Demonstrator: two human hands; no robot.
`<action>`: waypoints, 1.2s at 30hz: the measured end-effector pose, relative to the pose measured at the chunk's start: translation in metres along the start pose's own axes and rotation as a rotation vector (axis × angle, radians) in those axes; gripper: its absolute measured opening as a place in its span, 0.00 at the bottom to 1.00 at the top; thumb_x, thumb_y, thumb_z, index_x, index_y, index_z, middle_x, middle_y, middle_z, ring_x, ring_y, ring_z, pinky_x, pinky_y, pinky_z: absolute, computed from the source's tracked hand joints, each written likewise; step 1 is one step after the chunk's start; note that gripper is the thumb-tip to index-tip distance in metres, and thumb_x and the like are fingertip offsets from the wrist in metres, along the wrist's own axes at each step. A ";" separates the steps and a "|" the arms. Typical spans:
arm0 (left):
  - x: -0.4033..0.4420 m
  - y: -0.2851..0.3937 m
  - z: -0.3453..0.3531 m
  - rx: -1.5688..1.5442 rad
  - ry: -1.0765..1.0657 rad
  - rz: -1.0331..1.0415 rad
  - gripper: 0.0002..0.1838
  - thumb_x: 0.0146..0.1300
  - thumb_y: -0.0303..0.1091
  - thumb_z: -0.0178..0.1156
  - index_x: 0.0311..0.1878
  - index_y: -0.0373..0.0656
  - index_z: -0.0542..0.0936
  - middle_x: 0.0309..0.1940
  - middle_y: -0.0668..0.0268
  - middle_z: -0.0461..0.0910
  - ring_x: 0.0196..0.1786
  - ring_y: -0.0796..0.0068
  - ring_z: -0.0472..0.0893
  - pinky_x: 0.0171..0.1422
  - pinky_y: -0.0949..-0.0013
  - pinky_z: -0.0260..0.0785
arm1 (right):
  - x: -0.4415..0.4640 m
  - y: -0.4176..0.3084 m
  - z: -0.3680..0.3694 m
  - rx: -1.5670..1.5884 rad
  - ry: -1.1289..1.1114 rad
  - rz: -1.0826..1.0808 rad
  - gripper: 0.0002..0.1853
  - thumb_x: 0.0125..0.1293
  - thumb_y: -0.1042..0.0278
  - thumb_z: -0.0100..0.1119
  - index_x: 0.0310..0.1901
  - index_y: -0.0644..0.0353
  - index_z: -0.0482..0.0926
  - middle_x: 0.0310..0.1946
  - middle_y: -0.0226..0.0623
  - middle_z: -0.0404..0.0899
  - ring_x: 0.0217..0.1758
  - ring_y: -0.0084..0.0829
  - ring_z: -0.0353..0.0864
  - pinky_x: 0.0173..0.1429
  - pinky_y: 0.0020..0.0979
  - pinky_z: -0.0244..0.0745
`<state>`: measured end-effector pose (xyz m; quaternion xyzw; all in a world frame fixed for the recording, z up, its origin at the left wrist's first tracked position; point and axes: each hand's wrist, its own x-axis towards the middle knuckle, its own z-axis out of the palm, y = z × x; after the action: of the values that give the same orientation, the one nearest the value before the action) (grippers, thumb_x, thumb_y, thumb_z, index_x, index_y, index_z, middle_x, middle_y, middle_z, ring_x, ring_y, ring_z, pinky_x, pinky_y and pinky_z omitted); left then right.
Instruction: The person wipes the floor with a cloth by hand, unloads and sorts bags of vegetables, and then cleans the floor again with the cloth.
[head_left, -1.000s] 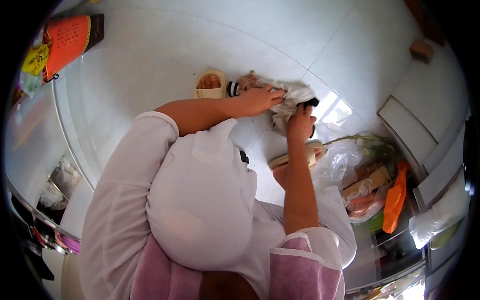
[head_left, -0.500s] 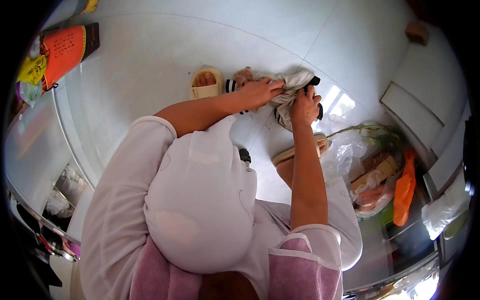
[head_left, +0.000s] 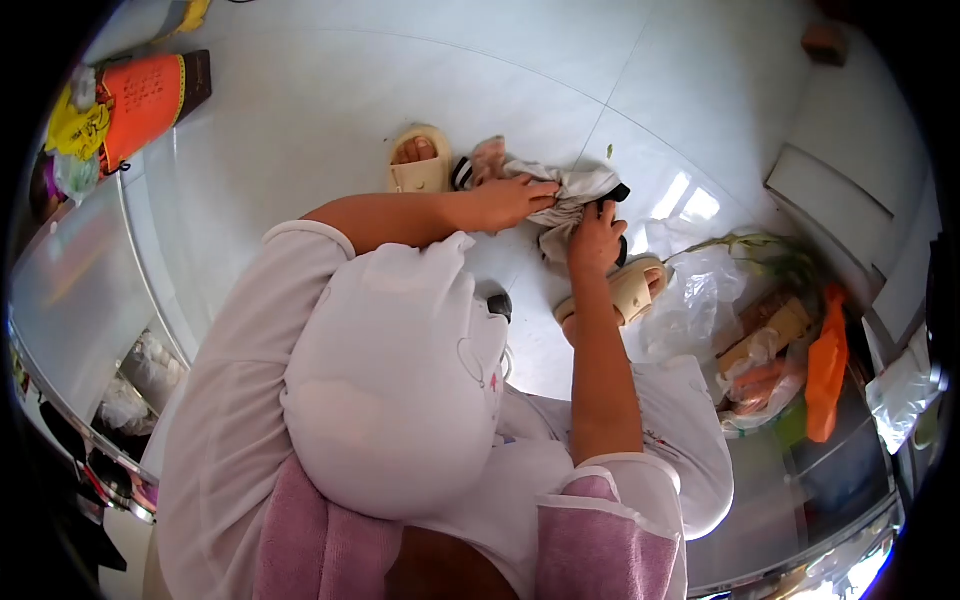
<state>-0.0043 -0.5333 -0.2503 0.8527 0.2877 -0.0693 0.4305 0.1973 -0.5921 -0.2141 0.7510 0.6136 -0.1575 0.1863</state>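
A crumpled grey-white garment (head_left: pixel 592 184) with black edges and a black-and-white striped end lies bunched on the tiled floor between my feet. My left hand (head_left: pixel 516 202) presses into its middle with fingers gripping the folds. My right hand (head_left: pixel 597 240) holds the garment's right side beside a black edge, fingers bent over the fabric. A pinkish-brown patch of material (head_left: pixel 489 158) shows at the garment's left end. My feet wear cream slippers, the left slipper (head_left: pixel 420 172) beside the striped end and the right slipper (head_left: pixel 635 290) behind my right forearm.
At right, a clear plastic bag (head_left: pixel 690 295), carrots (head_left: pixel 757 385) in plastic, green stalks (head_left: pixel 775 255) and an orange bag (head_left: pixel 826 365) lie near a cabinet. An orange-red bag (head_left: pixel 145 100) stands at far left. A small green leaf (head_left: pixel 610 152) lies on the floor.
Both hands and the garment have shifted slightly left, and its right end has drawn in. A small green leaf now shows on the floor beyond it.
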 end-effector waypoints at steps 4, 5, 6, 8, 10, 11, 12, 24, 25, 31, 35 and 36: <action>0.009 0.006 -0.020 0.095 -0.048 0.041 0.39 0.53 0.23 0.64 0.73 0.50 0.72 0.76 0.68 0.61 0.60 0.53 0.75 0.57 0.55 0.80 | 0.023 -0.006 -0.012 -0.038 0.012 -0.020 0.11 0.65 0.67 0.58 0.49 0.52 0.83 0.63 0.31 0.68 0.56 0.49 0.75 0.46 0.42 0.84; 0.011 0.007 -0.020 0.097 0.041 0.017 0.39 0.53 0.23 0.63 0.72 0.51 0.72 0.76 0.69 0.60 0.60 0.54 0.75 0.57 0.55 0.80 | 0.039 -0.001 -0.006 -0.050 0.070 -0.042 0.11 0.65 0.67 0.59 0.48 0.51 0.84 0.62 0.30 0.68 0.55 0.49 0.76 0.46 0.42 0.84; 0.018 0.007 -0.027 0.090 0.086 -0.013 0.38 0.53 0.22 0.63 0.72 0.50 0.72 0.76 0.69 0.60 0.61 0.54 0.75 0.57 0.55 0.80 | 0.058 0.006 0.000 -0.060 0.131 -0.062 0.11 0.65 0.68 0.59 0.48 0.50 0.84 0.62 0.30 0.69 0.55 0.48 0.76 0.46 0.42 0.84; 0.033 0.008 -0.041 0.077 0.164 -0.069 0.37 0.53 0.22 0.62 0.71 0.50 0.73 0.76 0.70 0.59 0.62 0.55 0.75 0.57 0.54 0.80 | 0.085 0.006 -0.018 -0.062 0.148 -0.053 0.11 0.64 0.68 0.59 0.47 0.49 0.84 0.61 0.28 0.70 0.55 0.48 0.76 0.46 0.42 0.84; 0.040 0.007 -0.044 0.040 0.172 -0.081 0.36 0.54 0.21 0.61 0.70 0.49 0.73 0.75 0.70 0.59 0.64 0.55 0.74 0.58 0.52 0.79 | 0.091 0.004 -0.046 -0.011 0.098 -0.051 0.12 0.63 0.69 0.60 0.47 0.47 0.83 0.58 0.28 0.71 0.53 0.47 0.75 0.45 0.42 0.83; 0.040 0.008 -0.049 0.026 0.141 -0.090 0.36 0.54 0.21 0.61 0.70 0.49 0.73 0.75 0.69 0.60 0.64 0.54 0.74 0.59 0.52 0.79 | 0.085 0.004 -0.045 0.014 0.140 -0.048 0.13 0.63 0.69 0.60 0.49 0.46 0.82 0.59 0.28 0.71 0.53 0.48 0.75 0.45 0.43 0.83; 0.039 0.009 -0.054 0.011 0.112 -0.101 0.36 0.54 0.21 0.60 0.70 0.49 0.73 0.75 0.69 0.60 0.64 0.54 0.74 0.59 0.51 0.79 | 0.077 0.005 -0.042 0.038 0.181 -0.047 0.14 0.63 0.69 0.60 0.50 0.46 0.82 0.59 0.28 0.71 0.53 0.48 0.75 0.45 0.43 0.83; 0.028 0.004 -0.033 0.062 0.137 -0.049 0.33 0.56 0.21 0.58 0.68 0.47 0.74 0.75 0.70 0.61 0.62 0.55 0.75 0.53 0.54 0.81 | 0.069 0.009 0.005 0.027 0.226 -0.053 0.11 0.66 0.70 0.56 0.49 0.59 0.79 0.42 0.40 0.78 0.46 0.44 0.81 0.41 0.40 0.80; 0.028 0.004 -0.035 0.020 0.175 -0.051 0.34 0.56 0.20 0.59 0.69 0.47 0.74 0.74 0.70 0.61 0.62 0.57 0.75 0.54 0.51 0.81 | 0.068 0.004 -0.015 0.006 0.202 -0.057 0.11 0.66 0.69 0.57 0.50 0.55 0.79 0.47 0.38 0.77 0.49 0.46 0.79 0.42 0.41 0.81; 0.026 -0.001 -0.035 0.049 0.094 -0.053 0.36 0.53 0.21 0.61 0.70 0.48 0.74 0.76 0.70 0.59 0.63 0.50 0.73 0.58 0.48 0.79 | 0.051 0.000 -0.033 0.081 0.067 -0.004 0.24 0.63 0.70 0.59 0.62 0.42 0.74 0.57 0.33 0.71 0.54 0.50 0.75 0.47 0.45 0.83; 0.002 -0.004 -0.005 0.009 -0.046 0.052 0.34 0.55 0.22 0.60 0.70 0.47 0.75 0.78 0.68 0.57 0.62 0.49 0.74 0.57 0.50 0.79 | -0.004 -0.001 -0.001 0.074 0.092 -0.019 0.23 0.62 0.71 0.60 0.60 0.49 0.75 0.55 0.34 0.72 0.52 0.51 0.76 0.45 0.42 0.84; 0.002 -0.005 -0.004 0.019 -0.033 0.058 0.34 0.55 0.22 0.60 0.69 0.47 0.75 0.77 0.68 0.57 0.61 0.49 0.74 0.57 0.50 0.79 | -0.009 -0.004 0.000 0.081 0.096 -0.009 0.22 0.62 0.71 0.60 0.59 0.49 0.76 0.55 0.34 0.72 0.52 0.51 0.76 0.44 0.42 0.84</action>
<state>-0.0064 -0.5268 -0.2517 0.8635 0.2552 -0.0736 0.4288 0.1916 -0.5995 -0.2101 0.7619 0.6182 -0.1467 0.1254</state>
